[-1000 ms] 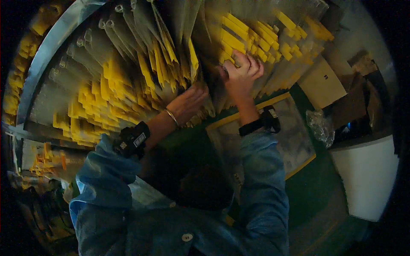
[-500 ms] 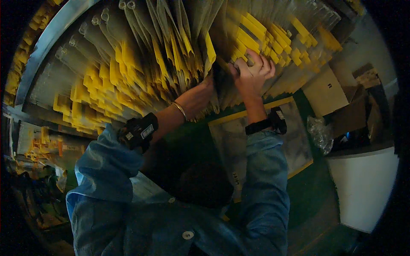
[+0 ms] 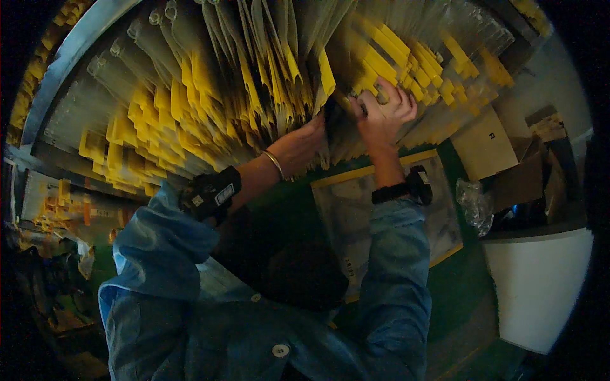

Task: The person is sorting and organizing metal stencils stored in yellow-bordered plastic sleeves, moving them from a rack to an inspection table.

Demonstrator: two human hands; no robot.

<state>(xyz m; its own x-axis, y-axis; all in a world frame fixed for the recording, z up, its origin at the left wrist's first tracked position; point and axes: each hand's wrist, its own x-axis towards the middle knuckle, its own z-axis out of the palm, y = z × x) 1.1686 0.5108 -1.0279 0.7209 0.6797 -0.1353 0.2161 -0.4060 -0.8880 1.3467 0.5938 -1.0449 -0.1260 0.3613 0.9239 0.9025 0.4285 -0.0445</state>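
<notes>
Many clear plastic sheets with yellow strips [image 3: 190, 101] hang in a dense row across the top. My left hand [image 3: 308, 138] reaches up into the row, its back against the bunched sheets left of a dark gap. Its fingertips are hidden among the sheets. To the right of the gap, my right hand [image 3: 384, 117] is raised at the lower edge of another group of yellow strips [image 3: 384, 54]. Its fingers are bent and stand apart from the thumb. I see nothing held in it.
A metal rail [image 3: 60, 66] curves along the upper left. Below the row, a yellow-edged panel [image 3: 394, 222] lies on the green floor [image 3: 473, 298]. At the right are an open cardboard box [image 3: 486, 146], crumpled clear plastic [image 3: 473, 206] and a white panel [image 3: 540, 286].
Both hands have shifted slightly right in the picture, the right one also a little lower. The hanging sheets have moved slightly with the view. Neither hand's pose differs much.
</notes>
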